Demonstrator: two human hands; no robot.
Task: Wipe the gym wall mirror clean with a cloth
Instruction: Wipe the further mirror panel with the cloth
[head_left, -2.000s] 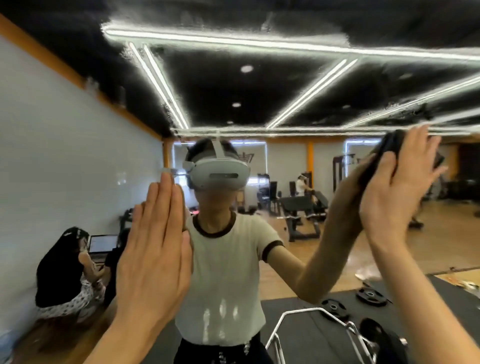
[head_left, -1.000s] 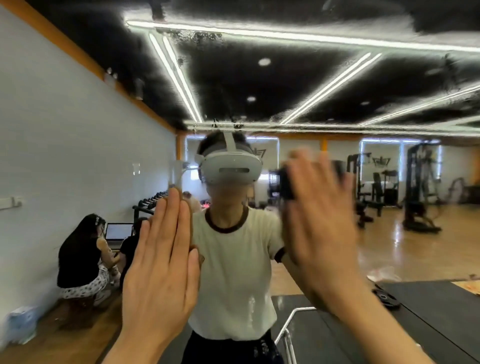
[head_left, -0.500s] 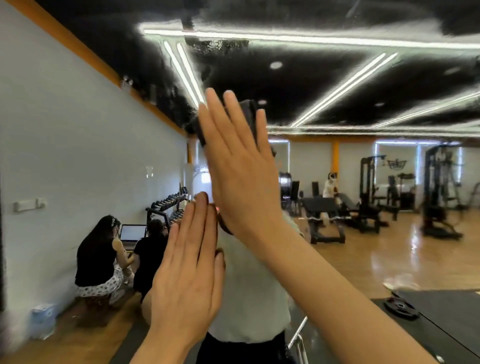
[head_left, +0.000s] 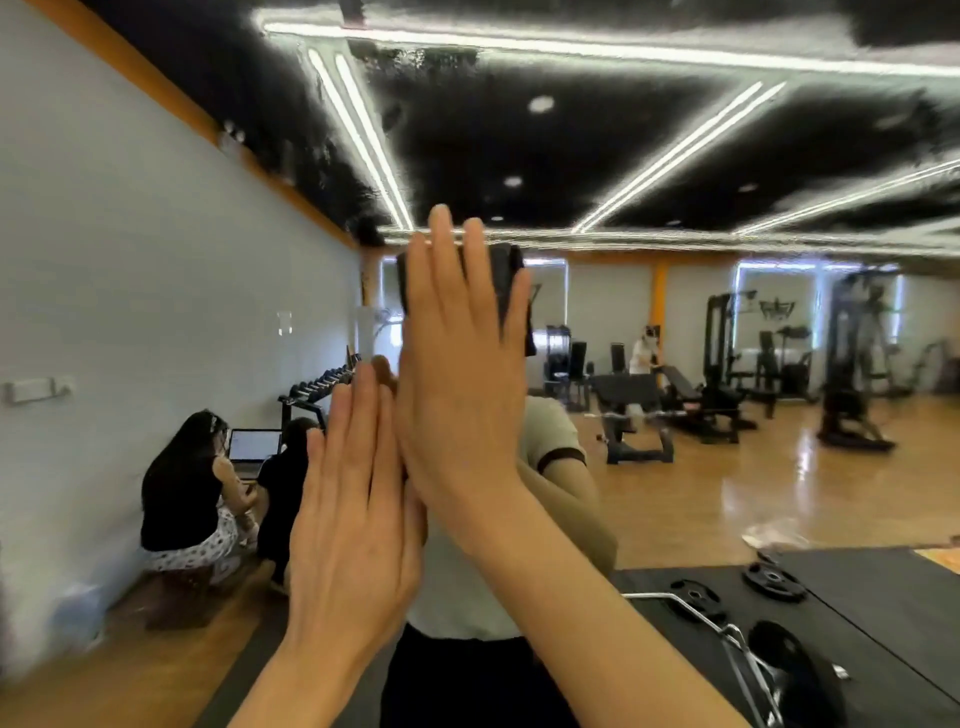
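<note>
My left hand (head_left: 353, 519) sits nearest, at about 7 o'clock, fingers straight and together, palm flat on the mirror (head_left: 727, 493), holding nothing. Touching it at 12 o'clock, my right hand (head_left: 462, 374) presses a dark cloth (head_left: 506, 275) flat to the glass, fingers extended; cloth edges show past the fingertips. Reflected low at 4 o'clock: weight plates (head_left: 774, 577) on black matting. Farther, at 3 o'clock, a bench (head_left: 631, 400). At 9 o'clock, two seated people with a laptop (head_left: 254, 447).
</note>
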